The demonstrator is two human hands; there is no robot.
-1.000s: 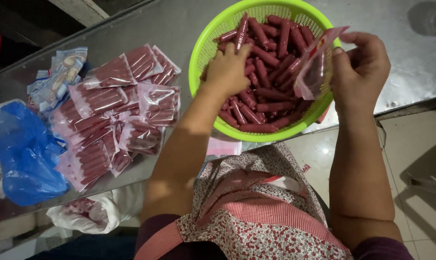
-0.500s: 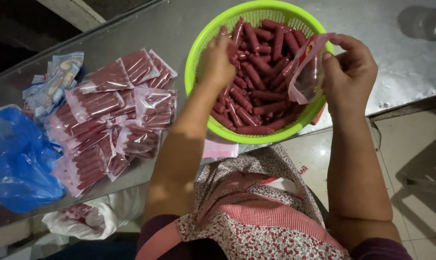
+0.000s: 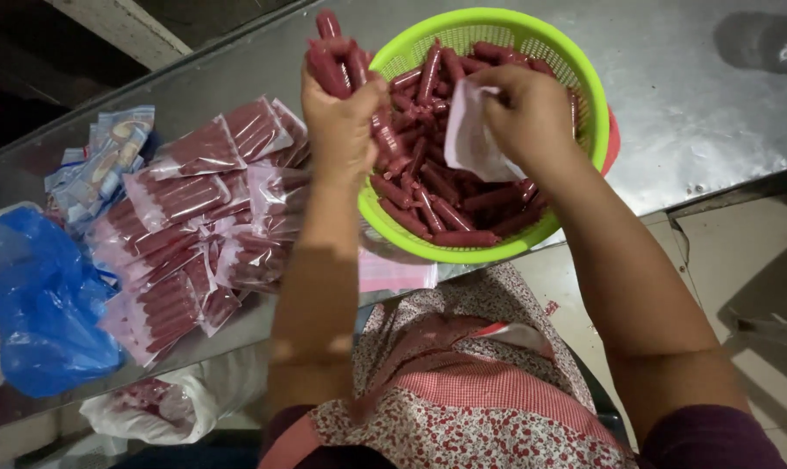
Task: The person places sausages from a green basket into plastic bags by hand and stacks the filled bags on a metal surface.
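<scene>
While a fistful of red sausages (image 3: 337, 61) stands upright in the left hand (image 3: 341, 130), gripped tight just beside the rim of a green basket (image 3: 584, 78), the right hand (image 3: 532, 113) pinches a small clear plastic bag (image 3: 471, 139) over the heap, fingers closed on its edge. The bag looks flat and seems not yet filled, so this portion appears to be only at its start. Beneath both hands the basket sits on a steel worktop (image 3: 697, 130), near its front edge, and it is loaded well up its sides with loose sausages (image 3: 437, 191); by that measure, a good share of the packing looks left to do. To the left of the basket, touching one another in a loose overlapping pile, lie many filled bags of sausages (image 3: 194, 226), each holding a neat row, which suggests that much has already been done. Farther left, a stack of flat printed packets (image 3: 107, 161) rests on the worktop near the filled pile, and a crumpled blue plastic bag (image 3: 37, 304) lies beyond it. Below the worktop's edge a white plastic bag (image 3: 163, 404) with something reddish inside sits low, its contents too unclear to tell. The person's flowered apron (image 3: 463, 417) fills the bottom of the view.
</scene>
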